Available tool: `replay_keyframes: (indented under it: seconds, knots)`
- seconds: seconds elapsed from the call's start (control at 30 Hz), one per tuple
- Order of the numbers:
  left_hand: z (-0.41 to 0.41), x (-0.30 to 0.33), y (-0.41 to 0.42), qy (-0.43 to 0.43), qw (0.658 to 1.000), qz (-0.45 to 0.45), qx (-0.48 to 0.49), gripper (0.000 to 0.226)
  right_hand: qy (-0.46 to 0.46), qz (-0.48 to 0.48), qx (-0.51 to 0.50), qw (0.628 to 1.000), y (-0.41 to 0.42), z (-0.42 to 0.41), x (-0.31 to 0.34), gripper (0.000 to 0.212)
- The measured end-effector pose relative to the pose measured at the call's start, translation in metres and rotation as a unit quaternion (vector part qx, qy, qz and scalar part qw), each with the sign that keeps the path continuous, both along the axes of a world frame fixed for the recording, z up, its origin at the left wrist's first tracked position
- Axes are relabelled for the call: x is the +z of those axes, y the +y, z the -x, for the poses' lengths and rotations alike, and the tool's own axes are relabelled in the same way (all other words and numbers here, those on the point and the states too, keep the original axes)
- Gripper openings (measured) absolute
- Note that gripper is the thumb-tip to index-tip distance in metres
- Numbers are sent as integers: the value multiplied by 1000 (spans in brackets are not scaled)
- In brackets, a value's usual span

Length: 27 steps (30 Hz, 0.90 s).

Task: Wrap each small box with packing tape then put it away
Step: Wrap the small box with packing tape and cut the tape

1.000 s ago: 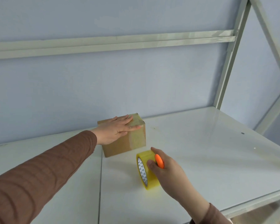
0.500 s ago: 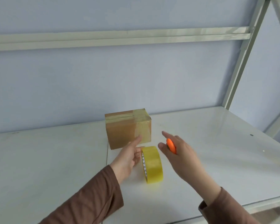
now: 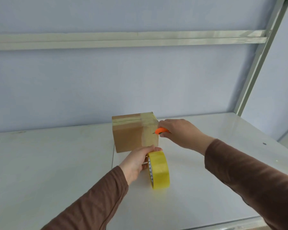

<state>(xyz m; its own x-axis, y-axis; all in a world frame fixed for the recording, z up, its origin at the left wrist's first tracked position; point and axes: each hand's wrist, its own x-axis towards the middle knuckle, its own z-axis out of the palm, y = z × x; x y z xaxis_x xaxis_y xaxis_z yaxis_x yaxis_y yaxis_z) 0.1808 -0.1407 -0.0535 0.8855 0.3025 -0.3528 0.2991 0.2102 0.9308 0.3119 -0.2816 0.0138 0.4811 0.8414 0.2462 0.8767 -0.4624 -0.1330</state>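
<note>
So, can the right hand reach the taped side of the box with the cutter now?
Probably yes: the right hand holds the orange cutter with its tip at the box, and nothing stands between them.

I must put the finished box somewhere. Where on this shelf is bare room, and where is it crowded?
Bare: the white shelf left of the cardboard box, and the right part toward the upright post. Crowded: the middle, where the left hand grips the tape roll and the right hand holds the orange cutter at the box.

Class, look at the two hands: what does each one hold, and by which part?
The left hand grips the yellow tape roll at its upper rim. The right hand holds the orange cutter by its handle, tip at the taped box.
</note>
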Motion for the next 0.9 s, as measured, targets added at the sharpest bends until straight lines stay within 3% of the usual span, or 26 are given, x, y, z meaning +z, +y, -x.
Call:
replay_keyframes:
  seconds: [0.2,0.43,0.5,0.57,0.67,0.77,0.9]
  knots:
    - [2,4,-1,-6,1000,9,8,34,-118,45,57,990,17,-9,-21,9]
    - [-1,2,-1,2,1000,11,20,35,-185,153,11,971,18,-26,-28,13]
    - [0,2,-1,2,1000,8,20,35,-134,78,-9,988,12,-29,-22,10]
    - [-1,1,1,5,1000,16,26,33,-37,-61,-16,997,10,-30,-16,11]
    - [-4,1,2,-3,999,29,30,30,63,-209,7,976,23,-16,-13,14]
    - [-3,1,-1,1,1000,20,22,28,104,-193,-36,975,39,-6,-23,30]
    - [2,5,9,24,999,30,0,27,64,-199,-73,975,49,-6,-35,19]
